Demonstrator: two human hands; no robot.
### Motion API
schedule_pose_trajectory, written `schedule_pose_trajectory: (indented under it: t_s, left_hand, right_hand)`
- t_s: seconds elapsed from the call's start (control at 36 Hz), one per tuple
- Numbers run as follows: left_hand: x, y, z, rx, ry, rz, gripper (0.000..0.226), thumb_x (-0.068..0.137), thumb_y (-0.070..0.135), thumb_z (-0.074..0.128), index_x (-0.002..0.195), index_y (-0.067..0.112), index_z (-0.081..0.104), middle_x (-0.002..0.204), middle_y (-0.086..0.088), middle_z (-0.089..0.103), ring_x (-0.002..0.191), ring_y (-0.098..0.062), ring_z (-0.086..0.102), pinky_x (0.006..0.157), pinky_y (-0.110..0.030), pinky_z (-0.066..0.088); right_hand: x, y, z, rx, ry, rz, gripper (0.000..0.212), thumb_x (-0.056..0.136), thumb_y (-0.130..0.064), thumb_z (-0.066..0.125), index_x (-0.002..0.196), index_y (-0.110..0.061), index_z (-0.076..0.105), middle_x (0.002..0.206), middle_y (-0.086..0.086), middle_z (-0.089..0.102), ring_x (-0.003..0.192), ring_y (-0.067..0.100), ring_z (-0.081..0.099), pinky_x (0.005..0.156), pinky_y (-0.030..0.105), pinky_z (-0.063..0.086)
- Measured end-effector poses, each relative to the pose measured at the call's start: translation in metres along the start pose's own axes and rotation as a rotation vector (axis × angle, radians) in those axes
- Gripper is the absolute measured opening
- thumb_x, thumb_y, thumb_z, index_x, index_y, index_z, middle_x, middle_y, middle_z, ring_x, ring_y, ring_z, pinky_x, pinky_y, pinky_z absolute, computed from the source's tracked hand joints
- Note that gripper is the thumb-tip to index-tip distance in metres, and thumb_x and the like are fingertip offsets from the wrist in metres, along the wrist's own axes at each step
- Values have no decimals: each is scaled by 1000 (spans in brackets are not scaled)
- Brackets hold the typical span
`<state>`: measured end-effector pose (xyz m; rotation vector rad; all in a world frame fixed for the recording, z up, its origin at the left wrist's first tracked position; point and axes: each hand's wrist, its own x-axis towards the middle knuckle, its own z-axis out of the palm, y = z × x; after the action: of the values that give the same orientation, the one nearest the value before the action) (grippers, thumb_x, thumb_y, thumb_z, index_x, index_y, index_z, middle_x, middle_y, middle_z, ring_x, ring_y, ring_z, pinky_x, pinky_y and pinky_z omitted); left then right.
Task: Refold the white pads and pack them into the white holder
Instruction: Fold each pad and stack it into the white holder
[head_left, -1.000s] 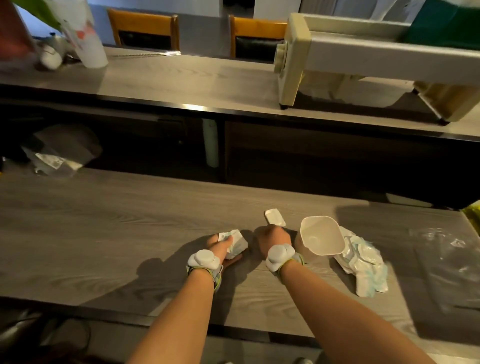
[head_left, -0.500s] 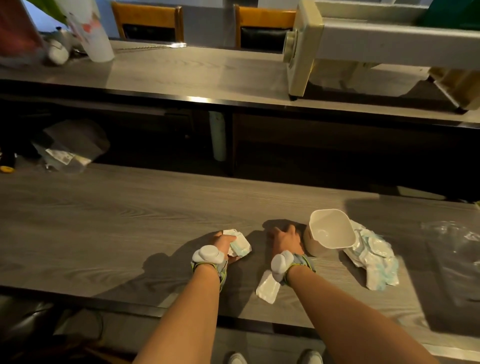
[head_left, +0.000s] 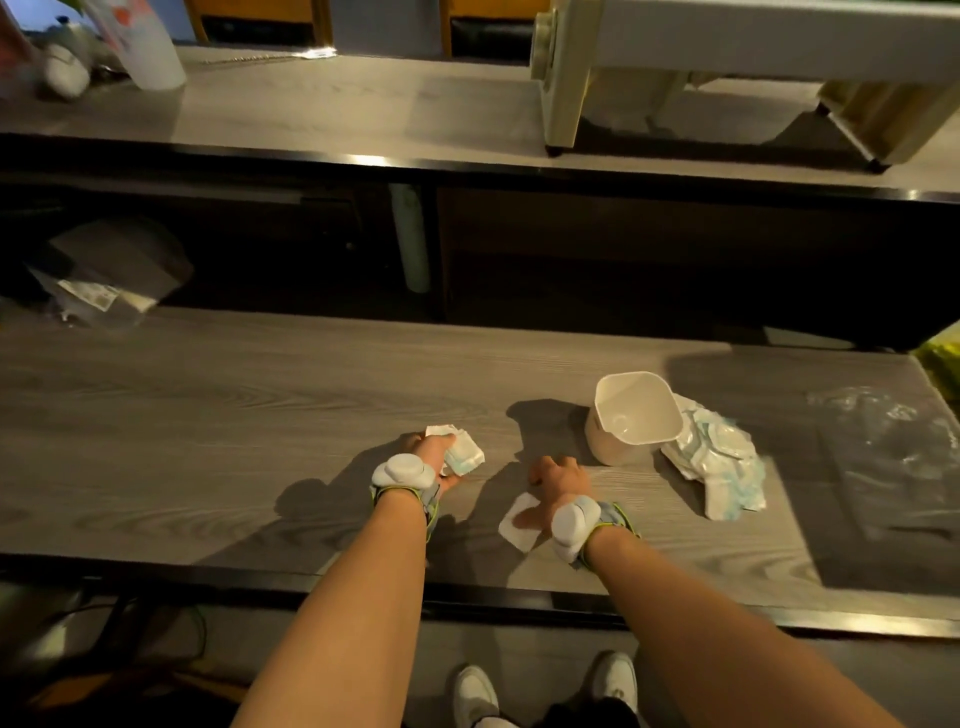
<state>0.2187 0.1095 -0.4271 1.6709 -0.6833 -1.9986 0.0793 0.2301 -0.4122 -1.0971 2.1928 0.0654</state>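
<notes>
My left hand (head_left: 428, 460) grips a folded white pad with pale blue print (head_left: 464, 453) just above the grey wooden table (head_left: 208, 441). To its right my right hand (head_left: 558, 480) rests knuckles-up on the table, with its thumb on a flat white pad piece (head_left: 517, 527) that sticks out toward the near edge. The white holder (head_left: 605, 400) stands open and empty right of that hand. A loose pile of white and blue pads (head_left: 722, 467) lies against the holder's right side.
Crumpled clear plastic (head_left: 883, 436) lies at the table's right end. A raised counter (head_left: 311, 109) runs behind, carrying a cream frame (head_left: 558, 88) and a white cup (head_left: 150, 52). A grey bag (head_left: 114, 270) sits in the dark gap at far left.
My right hand swung the flat white piece from beyond its knuckles down to the near side, where it now lies on the table. My left hand kept its folded pad.
</notes>
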Motion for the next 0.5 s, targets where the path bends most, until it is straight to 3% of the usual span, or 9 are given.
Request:
schedule_pose_trajectory:
  t_s: [0.19,0.28,0.36,0.44,0.5]
  left_hand:
    - [-21,-5,0,-70,-50,5,22,88,8,66,107,15,57,112,-11,61,98,-32,60,58,-42,51]
    - [-24,-11,-2,-78,-84,35,31,86,4,67,116,8,58,119,-16,63,100,-33,62,74,-46,53]
    - [-29,-15,-3,-43,-93,64,47,85,2,68,129,0,52,127,-21,60,113,-38,60,84,-49,52]
    - [-33,-13,-2,-13,-127,64,41,87,3,66,127,2,56,124,-20,61,112,-39,60,88,-51,51]
    - [-34,-11,-1,29,-141,61,38,87,4,66,124,5,58,120,-20,63,106,-37,61,89,-52,52]
  right_hand:
    - [-12,10,12,69,185,217,88,69,-66,69,130,-11,38,134,10,40,129,29,39,103,36,39]
    - [-17,11,20,25,179,208,82,75,-64,64,133,-12,40,136,10,39,129,29,37,103,36,39]
    - [-20,7,15,52,98,206,57,86,-56,56,128,-18,53,135,9,45,128,28,39,103,34,37]
    - [-22,7,4,414,151,111,38,89,-39,61,109,-7,62,114,11,63,113,31,56,93,27,46]
    - [-26,7,-5,796,212,17,22,90,-15,65,103,1,58,89,8,64,96,31,63,67,13,52]
